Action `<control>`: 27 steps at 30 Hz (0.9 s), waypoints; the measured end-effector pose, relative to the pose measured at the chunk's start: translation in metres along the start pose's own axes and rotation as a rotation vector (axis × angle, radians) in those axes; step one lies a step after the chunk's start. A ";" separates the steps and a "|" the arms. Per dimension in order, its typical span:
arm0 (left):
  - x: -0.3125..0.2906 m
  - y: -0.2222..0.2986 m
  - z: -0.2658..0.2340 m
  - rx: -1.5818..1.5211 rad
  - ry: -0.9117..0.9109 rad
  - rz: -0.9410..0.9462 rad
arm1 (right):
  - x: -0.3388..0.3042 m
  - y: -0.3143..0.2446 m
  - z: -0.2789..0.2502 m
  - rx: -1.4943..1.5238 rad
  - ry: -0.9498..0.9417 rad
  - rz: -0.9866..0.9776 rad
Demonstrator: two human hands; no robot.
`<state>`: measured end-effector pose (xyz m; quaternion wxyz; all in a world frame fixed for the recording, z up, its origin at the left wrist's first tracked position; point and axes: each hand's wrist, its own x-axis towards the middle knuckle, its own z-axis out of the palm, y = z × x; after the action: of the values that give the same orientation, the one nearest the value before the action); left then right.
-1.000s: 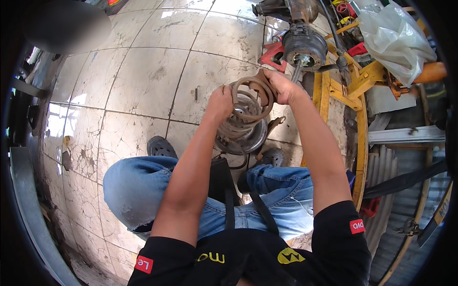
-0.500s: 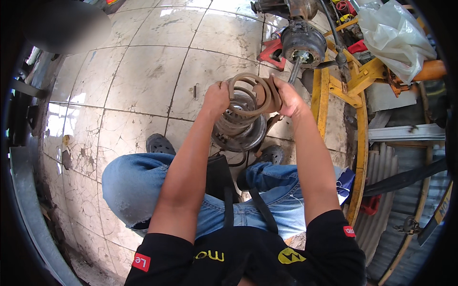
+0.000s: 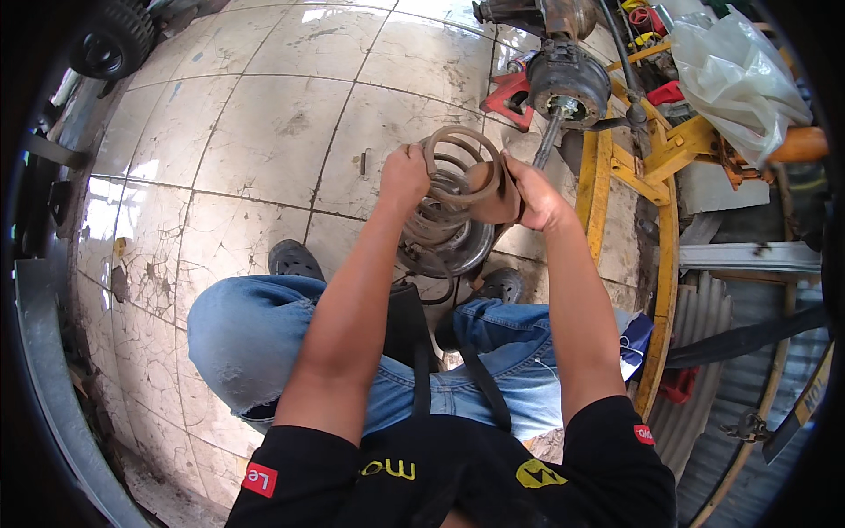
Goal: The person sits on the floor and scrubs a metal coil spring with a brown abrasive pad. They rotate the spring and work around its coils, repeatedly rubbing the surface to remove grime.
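Observation:
A large rusty coil spring (image 3: 428, 213) stands between my hands, over a dark round metal drum (image 3: 475, 249) on the floor. Wrapped round the upper coil on its left side, my left hand (image 3: 405, 179) is closed. On the other side, my right hand (image 3: 533, 194) grips a rusty brown metal piece (image 3: 495, 204) set against the spring's upper coils. Its fingers are partly hidden behind that piece. The spring leans slightly, and its lower end within the drum is hard to make out.
A metal shaft (image 3: 547, 145) leads from a greasy brake drum (image 3: 570, 81) beyond my right hand. Near it stand a red jack stand (image 3: 509, 99) and a yellow metal frame (image 3: 597, 198). A small metal pin (image 3: 363, 164) lies on the tiles. A tyre (image 3: 113, 44) is at the far left.
The brown metal piece in my right hand has shifted down and tilted, showing more of its side. Both hands keep their grip. The view has shifted slightly.

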<state>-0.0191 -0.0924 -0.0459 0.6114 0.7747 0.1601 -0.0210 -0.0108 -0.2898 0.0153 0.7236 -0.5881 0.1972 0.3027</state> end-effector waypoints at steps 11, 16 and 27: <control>-0.001 -0.010 0.007 0.091 -0.055 0.056 | 0.060 -0.051 0.013 -0.330 -0.027 0.098; -0.014 -0.003 0.009 0.031 -0.059 0.119 | 0.061 -0.073 0.064 -1.218 -0.094 -0.092; -0.026 0.008 0.032 0.080 0.033 0.082 | 0.047 -0.039 0.002 -0.812 0.113 -0.184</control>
<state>-0.0361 -0.1304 -0.0405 0.5777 0.8045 0.1374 0.0104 0.0502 -0.2830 0.0141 0.4452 -0.8564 0.0476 0.2572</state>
